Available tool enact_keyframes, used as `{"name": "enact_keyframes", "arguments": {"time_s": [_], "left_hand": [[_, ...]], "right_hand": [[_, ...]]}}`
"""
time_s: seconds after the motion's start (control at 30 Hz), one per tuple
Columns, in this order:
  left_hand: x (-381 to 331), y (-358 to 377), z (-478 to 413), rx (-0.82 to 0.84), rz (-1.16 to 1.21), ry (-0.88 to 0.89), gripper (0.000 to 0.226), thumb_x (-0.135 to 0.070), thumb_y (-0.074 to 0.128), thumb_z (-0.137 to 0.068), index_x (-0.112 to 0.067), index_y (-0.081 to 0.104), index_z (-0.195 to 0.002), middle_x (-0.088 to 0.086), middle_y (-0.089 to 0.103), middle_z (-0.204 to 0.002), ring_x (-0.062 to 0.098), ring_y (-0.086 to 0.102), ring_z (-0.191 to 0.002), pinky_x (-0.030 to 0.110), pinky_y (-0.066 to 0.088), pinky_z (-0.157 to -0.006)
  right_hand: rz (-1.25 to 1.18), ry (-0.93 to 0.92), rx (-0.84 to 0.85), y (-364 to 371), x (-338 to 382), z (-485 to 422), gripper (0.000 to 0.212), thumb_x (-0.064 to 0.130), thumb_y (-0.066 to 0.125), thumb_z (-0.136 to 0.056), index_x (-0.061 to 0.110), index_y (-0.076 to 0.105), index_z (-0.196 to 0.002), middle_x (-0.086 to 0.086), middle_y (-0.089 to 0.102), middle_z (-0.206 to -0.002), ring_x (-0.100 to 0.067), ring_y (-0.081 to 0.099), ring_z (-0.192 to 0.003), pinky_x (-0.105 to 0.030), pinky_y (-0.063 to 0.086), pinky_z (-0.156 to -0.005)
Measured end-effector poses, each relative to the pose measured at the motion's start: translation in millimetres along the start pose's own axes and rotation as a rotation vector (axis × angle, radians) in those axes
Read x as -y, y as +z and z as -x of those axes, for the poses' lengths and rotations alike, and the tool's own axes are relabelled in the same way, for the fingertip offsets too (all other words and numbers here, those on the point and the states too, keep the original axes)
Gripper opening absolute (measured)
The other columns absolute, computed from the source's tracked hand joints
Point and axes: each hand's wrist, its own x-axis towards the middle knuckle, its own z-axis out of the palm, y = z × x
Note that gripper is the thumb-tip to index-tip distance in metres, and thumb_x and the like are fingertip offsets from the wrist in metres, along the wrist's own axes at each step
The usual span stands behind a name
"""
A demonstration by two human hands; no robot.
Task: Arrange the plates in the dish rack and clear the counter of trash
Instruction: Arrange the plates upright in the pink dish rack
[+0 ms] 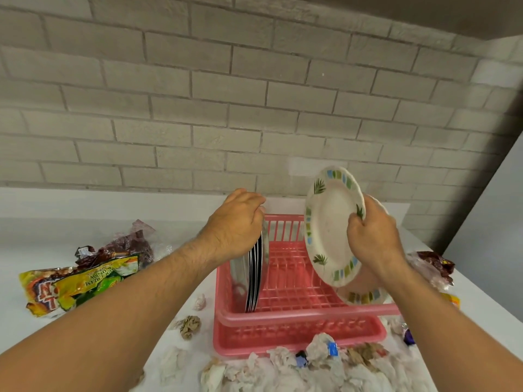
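Crumpled white tissues piled along the near counter edge, with blue wrapper scraps mixed in. Brown paper wad sits just left of the pink dish rack. The rack sits on a matching pink tray on the white counter.

Left hand has its fingers curled over the top rims of the upright plates. These stand on edge at the rack's left end, dark-striped rims with a shiny metal one on the outer side.

Right hand grips a patterned paper plate by its right edge. It is held nearly upright over the right half of the rack, face turned left. A second patterned plate shows behind and below it, low edge near the rack's right rim. Cannot tell if the same hand holds it.

Yellow-green snack bags and a dark red wrapper lie on the counter to the left, and another red wrapper to the right. Brick wall behind.
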Motion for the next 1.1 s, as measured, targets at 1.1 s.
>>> {"name": "enact_keyframes", "arguments": {"time_s": [1.1], "left_hand": [[-1.1,-3.3,-1.1,-0.037,0.038,-0.034,0.041,-0.031,0.039,-0.1,-0.014,0.044,-0.137,-0.001,0.043,-0.142,0.012,0.035,-0.132,0.029,0.027,-0.109]], "right_hand": [[0.005,0.16,0.107,3.3,-39.7,27.3,0.048,0.015,0.058,-0.089,0.027,0.046,-0.134,-0.004,0.061,-0.108,-0.026,0.063,-0.085,-0.039,0.059,-0.06]]}}
